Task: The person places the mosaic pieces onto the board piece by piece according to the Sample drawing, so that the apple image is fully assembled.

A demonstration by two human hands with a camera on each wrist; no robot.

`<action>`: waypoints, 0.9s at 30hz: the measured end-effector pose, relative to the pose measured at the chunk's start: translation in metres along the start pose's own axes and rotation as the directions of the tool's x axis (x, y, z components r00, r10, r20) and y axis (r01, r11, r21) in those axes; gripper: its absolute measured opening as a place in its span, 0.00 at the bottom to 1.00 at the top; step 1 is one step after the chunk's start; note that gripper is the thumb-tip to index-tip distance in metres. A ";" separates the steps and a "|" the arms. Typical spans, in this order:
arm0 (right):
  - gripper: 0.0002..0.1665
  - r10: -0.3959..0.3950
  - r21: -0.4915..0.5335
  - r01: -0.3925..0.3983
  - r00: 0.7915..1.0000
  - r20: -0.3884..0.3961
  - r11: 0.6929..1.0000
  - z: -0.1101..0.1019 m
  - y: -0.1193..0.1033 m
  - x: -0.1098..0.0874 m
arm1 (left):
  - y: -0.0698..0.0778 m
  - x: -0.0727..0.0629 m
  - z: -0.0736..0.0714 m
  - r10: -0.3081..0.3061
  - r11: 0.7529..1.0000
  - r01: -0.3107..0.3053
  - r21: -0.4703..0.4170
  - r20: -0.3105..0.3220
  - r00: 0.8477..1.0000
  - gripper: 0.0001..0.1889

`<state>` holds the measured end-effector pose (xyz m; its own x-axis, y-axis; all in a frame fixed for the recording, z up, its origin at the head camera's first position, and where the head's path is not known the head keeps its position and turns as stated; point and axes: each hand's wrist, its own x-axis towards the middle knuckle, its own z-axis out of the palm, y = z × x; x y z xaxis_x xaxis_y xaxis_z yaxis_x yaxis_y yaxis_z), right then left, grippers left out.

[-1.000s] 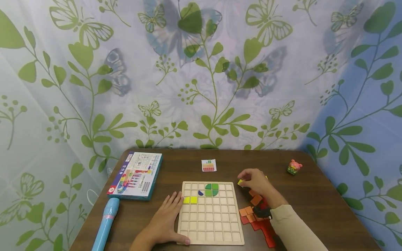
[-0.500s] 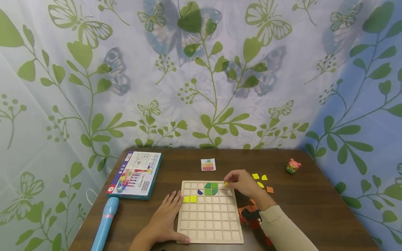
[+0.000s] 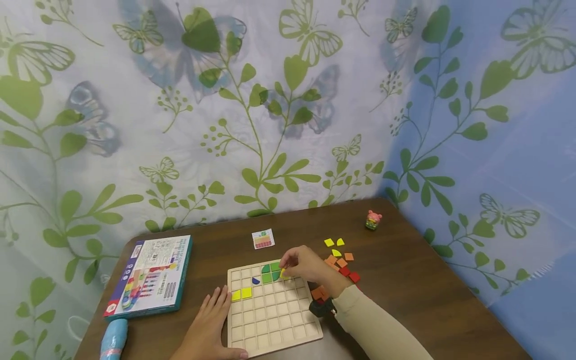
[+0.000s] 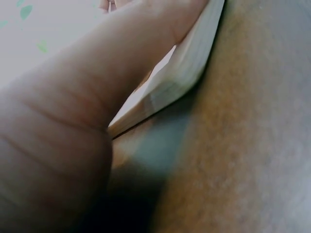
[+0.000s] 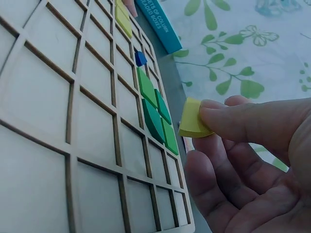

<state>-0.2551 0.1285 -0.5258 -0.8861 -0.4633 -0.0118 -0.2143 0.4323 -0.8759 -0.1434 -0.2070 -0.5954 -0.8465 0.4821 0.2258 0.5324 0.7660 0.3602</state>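
Note:
My right hand (image 3: 307, 265) pinches a yellow tile (image 5: 191, 118) between thumb and fingers, just beside the green tiles (image 3: 267, 278) on the wooden grid board (image 3: 274, 345). In the right wrist view the tile is held clear of the board and shows a curved edge. My left hand (image 3: 208, 322) lies along the board's left side, fingers extended, with the thumb at the near left corner. Two yellow square tiles (image 3: 246, 293) sit in the grid close to its fingertips. A small blue half-round piece (image 3: 256, 281) lies left of the green ones.
Loose yellow tiles (image 3: 329, 242), orange tiles (image 3: 349, 256) and red tiles (image 3: 354, 277) are scattered right of the board, partly behind my right arm. A pattern card (image 3: 263, 239) lies beyond it. A box (image 3: 153, 275), a blue cylindrical object (image 3: 114, 337) and a pink-eared figurine (image 3: 373, 220) surround these.
My right hand has carried the yellow tile from the right-hand pile leftward to the board, beside the green tiles. The head view has turned right. The left hand stays at the board.

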 end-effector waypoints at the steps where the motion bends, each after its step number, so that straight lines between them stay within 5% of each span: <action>1: 0.06 0.002 -0.003 -0.002 1.000 0.000 1.000 0.001 0.000 0.000 | 0.000 0.000 0.000 -0.004 1.000 0.004 0.000 0.002 1.000 0.76; 11: 0.08 -0.020 0.047 0.019 1.000 0.010 0.999 0.002 0.008 -0.002 | 0.007 0.005 -0.001 -0.037 0.999 0.038 -0.006 0.078 0.996 0.76; 27: 0.05 -0.023 0.055 0.023 1.000 0.009 0.998 0.012 0.006 0.012 | 0.010 0.004 -0.006 -0.063 0.998 0.060 0.036 0.079 0.995 0.76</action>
<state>-0.2625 0.1163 -0.5369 -0.8772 -0.4801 0.0043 -0.2115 0.3783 -0.9012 -0.1410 -0.1996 -0.5857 -0.8757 0.4649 0.1307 0.4801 0.8086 0.3402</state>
